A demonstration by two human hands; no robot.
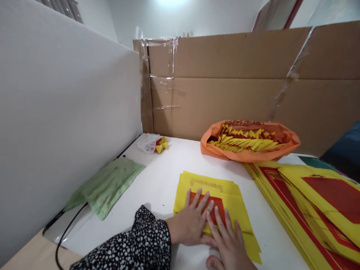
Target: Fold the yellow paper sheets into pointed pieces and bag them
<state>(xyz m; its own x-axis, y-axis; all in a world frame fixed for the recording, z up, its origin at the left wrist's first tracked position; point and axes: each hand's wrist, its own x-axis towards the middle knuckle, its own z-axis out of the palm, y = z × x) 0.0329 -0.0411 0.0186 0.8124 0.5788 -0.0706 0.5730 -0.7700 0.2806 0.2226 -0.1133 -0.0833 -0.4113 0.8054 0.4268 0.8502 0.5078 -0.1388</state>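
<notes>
Several yellow sheets with a red rectangle (219, 204) lie stacked on the white table in front of me. My left hand (194, 221) rests flat on the stack's left part, fingers spread over the red area. Beside it, my right hand (229, 240) lies with its fingers apart on the lower middle of the same sheets. The fingertips of the two hands are close together near the red patch. Neither hand grips anything.
An orange bag (250, 155) full of folded yellow and red pieces stands behind the sheets. Larger yellow-red sheets (332, 195) lie at right. A green cloth (109, 183), a black cable (69, 228) and a clear plastic item (147, 144) lie leftward. Cardboard (219, 93) walls the back.
</notes>
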